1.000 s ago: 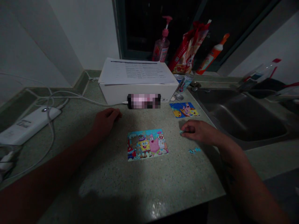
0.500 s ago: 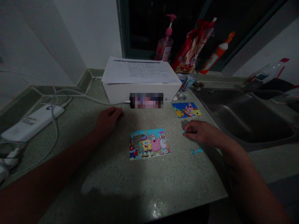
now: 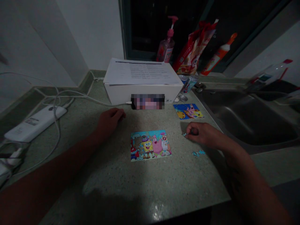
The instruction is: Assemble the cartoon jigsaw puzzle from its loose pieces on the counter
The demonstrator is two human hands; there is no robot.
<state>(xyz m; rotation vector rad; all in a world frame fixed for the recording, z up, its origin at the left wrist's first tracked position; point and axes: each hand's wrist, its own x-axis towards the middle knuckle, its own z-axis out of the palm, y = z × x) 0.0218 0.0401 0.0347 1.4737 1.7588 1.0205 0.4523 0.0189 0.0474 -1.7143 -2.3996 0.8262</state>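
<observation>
A small cartoon jigsaw puzzle (image 3: 150, 145) lies assembled on the speckled green counter (image 3: 122, 184). My right hand (image 3: 203, 133) rests to its right with fingers pinched on a small blue puzzle piece (image 3: 185, 134). Loose blue pieces (image 3: 198, 152) lie just beside my right wrist. My left hand (image 3: 109, 120) rests on the counter left of the puzzle, fingers loosely curled, holding nothing that I can see. A second cartoon picture (image 3: 188, 111) lies further back on the right.
A white box (image 3: 140, 90) with papers on top stands behind the puzzle, a phone (image 3: 147, 102) leaning against it. A steel sink (image 3: 248, 118) is at the right. A white power strip (image 3: 35, 122) and cables lie left. Bottles and a red bag stand on the sill.
The view has shifted slightly; my right hand has edged a little with the piece. My left hand stays where it was.
</observation>
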